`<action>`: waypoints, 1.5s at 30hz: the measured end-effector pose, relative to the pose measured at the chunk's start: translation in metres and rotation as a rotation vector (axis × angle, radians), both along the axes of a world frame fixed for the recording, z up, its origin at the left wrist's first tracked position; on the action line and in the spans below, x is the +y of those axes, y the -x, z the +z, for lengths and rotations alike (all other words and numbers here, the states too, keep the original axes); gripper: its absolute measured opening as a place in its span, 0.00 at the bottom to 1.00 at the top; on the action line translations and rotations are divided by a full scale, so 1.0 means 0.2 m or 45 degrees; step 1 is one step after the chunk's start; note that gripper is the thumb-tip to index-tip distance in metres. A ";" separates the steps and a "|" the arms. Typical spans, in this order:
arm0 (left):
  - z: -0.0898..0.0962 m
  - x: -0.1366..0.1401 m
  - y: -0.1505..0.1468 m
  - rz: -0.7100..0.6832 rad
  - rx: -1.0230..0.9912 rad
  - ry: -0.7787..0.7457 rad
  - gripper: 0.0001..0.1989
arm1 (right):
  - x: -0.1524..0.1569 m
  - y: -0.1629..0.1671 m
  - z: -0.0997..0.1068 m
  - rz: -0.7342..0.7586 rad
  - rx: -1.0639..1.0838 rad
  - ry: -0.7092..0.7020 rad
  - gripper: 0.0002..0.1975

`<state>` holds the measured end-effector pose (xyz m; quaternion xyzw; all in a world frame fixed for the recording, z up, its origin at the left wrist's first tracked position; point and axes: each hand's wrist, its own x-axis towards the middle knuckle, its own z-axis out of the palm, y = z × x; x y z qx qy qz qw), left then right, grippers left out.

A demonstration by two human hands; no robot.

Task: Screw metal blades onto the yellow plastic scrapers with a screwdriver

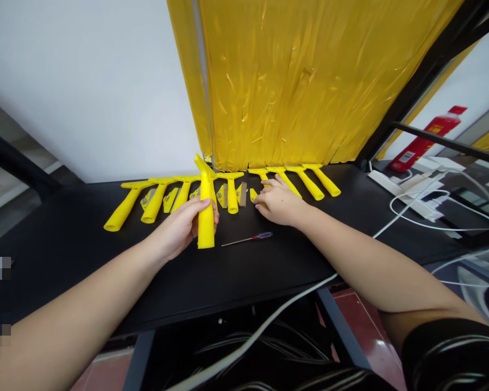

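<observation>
Head view: we had both bare hands over a black tabletop [167, 285], with yellow sheeting [301, 81] behind it.
Left hand: our left hand [185, 224] was closed around a yellow handle [206, 222], thumb across the front and fingertips showing past its far side.
Held handle: it stood nearly upright in that grip, clasped about midway, its flared head above our thumb and its wide tube end below.
Right hand: our right hand [280, 200] reached over the row, thumb and fingertips at a small yellow plate [253, 196]; we could not tell whether they pinched it.
Row: other yellow handles [126, 209] lay along the back, small yellow brackets [170, 201] among them.
Screwdriver: the screwdriver [248, 239] lay between our hands, just right of the held handle's lower end.
</observation>
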<state>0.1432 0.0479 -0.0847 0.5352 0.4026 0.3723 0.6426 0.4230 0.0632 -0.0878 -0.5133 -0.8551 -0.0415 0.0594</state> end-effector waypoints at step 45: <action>0.03 -0.02 -0.02 0.048 -0.055 0.034 0.13 | -0.04 -0.04 0.12 0.265 0.315 0.115 0.06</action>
